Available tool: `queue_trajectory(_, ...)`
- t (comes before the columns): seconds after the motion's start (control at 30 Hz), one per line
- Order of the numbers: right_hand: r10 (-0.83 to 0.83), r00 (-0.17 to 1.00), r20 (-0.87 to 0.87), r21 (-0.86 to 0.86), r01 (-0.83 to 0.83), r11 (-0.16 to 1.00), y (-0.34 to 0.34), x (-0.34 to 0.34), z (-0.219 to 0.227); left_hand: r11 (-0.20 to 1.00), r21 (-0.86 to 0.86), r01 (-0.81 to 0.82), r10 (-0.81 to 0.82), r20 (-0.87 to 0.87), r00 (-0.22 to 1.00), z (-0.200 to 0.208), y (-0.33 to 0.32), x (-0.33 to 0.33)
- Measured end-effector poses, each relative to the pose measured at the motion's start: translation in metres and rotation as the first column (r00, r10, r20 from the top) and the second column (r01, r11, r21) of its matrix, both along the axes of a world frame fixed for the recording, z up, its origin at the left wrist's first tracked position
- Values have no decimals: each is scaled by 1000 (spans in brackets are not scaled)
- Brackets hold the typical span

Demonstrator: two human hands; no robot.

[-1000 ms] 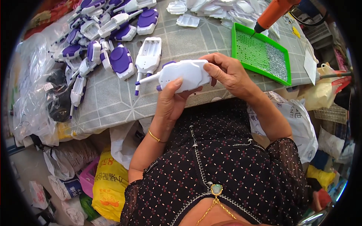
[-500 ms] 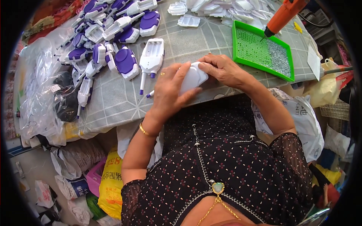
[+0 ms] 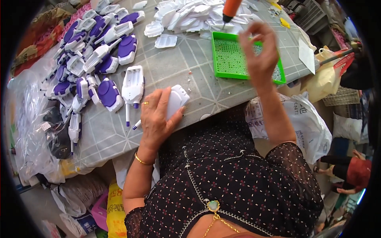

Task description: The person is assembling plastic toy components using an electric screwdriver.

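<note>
My left hand (image 3: 156, 115) presses a white plastic device housing (image 3: 177, 101) against the table, fingers across it and thumb along its near edge. A thin stem with a purple tip (image 3: 136, 125) sticks out past that hand. Just left lies another white housing (image 3: 133, 84), its slotted compartment facing up. My right hand (image 3: 260, 53), blurred by motion, is raised over a green tray (image 3: 234, 75) of small metal screws, fingers curved and apart with nothing visible in them. An orange electric screwdriver (image 3: 231, 8) hangs point down just beyond the tray.
Several white-and-purple devices (image 3: 107, 93) are heaped at the left beside clear plastic bags (image 3: 31, 119). White plastic covers (image 3: 190, 18) are piled at the back. A white card (image 3: 306, 55) lies by the right table edge. Another person (image 3: 357, 172) is partly visible at far right.
My right hand has let go of the housing and moved right and up over the tray. My left hand keeps the housing on the table. The whole view has shifted.
</note>
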State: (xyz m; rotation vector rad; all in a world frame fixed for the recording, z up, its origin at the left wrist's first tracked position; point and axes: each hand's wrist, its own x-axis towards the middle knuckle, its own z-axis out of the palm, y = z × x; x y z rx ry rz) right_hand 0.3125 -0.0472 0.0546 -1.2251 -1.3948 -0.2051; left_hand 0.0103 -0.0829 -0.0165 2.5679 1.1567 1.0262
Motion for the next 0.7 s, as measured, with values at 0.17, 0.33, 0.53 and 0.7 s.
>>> queue_trajectory(0.17, 252, 871, -422, 75, -243, 967, 93, 38, 15, 1000, 30, -7, 8, -15, 1000, -1, 2, 4)
queue_trajectory(0.33, 487, 699, -524, -126, -629, 767, 137, 36, 11, 999, 42, -10, 12, -50, 999, 2, 3, 12)
queue_trajectory(0.53, 400, 674, -621, -171, -615, 770, 69, -31, 40, 997, 8, -72, 72, -132, 989, 0, -2, 29)
queue_trajectory(0.7, 375, 659, -652, -141, -592, 794, 48, -6, 33, 999, 14, -47, 48, -131, 990, 0, 3, 42)
